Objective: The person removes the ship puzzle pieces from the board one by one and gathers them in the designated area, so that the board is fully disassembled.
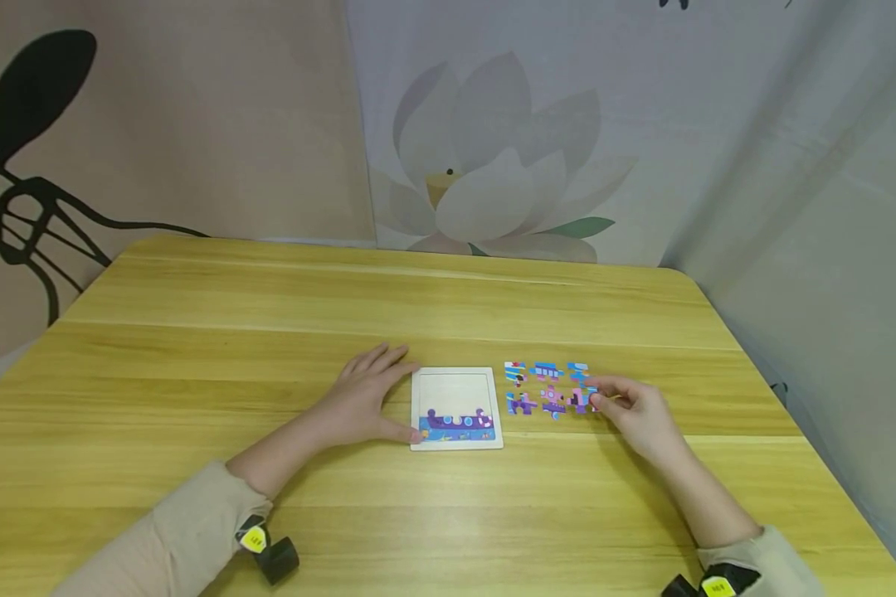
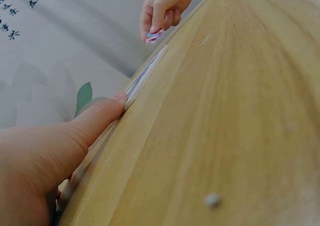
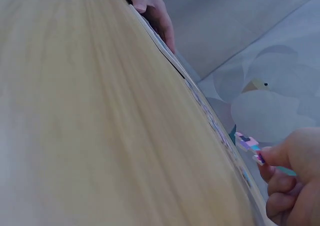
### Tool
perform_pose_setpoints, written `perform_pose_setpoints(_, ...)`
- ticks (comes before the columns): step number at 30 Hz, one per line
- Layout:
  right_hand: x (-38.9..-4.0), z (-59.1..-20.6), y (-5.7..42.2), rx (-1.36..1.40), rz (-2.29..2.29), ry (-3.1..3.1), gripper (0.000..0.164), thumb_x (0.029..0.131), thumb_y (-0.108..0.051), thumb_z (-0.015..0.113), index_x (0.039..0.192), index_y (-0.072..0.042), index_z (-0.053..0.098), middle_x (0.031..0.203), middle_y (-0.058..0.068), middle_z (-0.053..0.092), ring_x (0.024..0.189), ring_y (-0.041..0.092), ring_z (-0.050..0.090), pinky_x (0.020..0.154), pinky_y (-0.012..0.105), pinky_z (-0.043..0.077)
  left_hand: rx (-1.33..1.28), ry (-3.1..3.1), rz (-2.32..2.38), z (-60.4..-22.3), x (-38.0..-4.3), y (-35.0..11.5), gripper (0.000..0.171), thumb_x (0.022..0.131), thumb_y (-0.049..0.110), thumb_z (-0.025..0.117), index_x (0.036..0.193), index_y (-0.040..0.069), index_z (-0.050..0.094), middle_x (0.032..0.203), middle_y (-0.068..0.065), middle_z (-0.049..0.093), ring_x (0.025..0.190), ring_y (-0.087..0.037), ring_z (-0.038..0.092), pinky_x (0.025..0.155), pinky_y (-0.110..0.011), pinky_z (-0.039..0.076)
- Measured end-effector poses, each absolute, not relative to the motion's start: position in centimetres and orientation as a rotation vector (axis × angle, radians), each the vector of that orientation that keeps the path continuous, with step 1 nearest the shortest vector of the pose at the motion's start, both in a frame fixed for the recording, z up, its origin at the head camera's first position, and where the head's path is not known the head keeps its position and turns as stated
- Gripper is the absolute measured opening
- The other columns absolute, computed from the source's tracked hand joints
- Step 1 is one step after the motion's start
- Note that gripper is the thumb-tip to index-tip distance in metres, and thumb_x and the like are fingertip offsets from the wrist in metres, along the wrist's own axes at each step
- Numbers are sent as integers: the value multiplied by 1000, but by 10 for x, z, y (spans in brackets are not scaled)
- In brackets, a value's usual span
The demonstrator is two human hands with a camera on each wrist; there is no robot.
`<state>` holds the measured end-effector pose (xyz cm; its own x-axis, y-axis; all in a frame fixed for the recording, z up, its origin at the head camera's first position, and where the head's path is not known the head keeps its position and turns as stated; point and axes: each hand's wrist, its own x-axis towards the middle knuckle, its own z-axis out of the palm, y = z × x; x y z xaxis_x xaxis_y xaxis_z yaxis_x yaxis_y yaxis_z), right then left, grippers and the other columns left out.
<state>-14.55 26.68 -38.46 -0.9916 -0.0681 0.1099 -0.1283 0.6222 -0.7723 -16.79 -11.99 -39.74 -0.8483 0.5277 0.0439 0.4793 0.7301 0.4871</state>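
A white-framed jigsaw tray (image 1: 448,391) lies flat on the table, its lower part filled with purple and blue pieces (image 1: 457,429). My left hand (image 1: 362,400) is spread at the tray's left side, the thumb (image 2: 97,117) on the lower left corner and a fingertip by the upper left one. To the right of the tray, my right hand (image 1: 642,414) pinches a pink and purple puzzle piece (image 3: 246,141) between thumb and index finger. In the right wrist view this piece is raised above the table.
Several loose puzzle pieces (image 1: 522,404) lie in rows on the wooden table (image 1: 343,514), between the tray and my right hand. A printed curtain (image 1: 291,124) hangs behind the table's far edge. Wrist cameras are strapped over both sleeves (image 1: 187,518).
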Motion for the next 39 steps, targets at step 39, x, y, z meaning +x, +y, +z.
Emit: perform_pose_setpoints(39,-150,-385,275,260,966,-2853,10,82,2,72,92,0,72,80,4,68,69,16,57,58,24,48,832,2835,774,-397,-166,-120,108,63,73,71,146,10,40,156,-14,19,142,-39,7,109,-61,4)
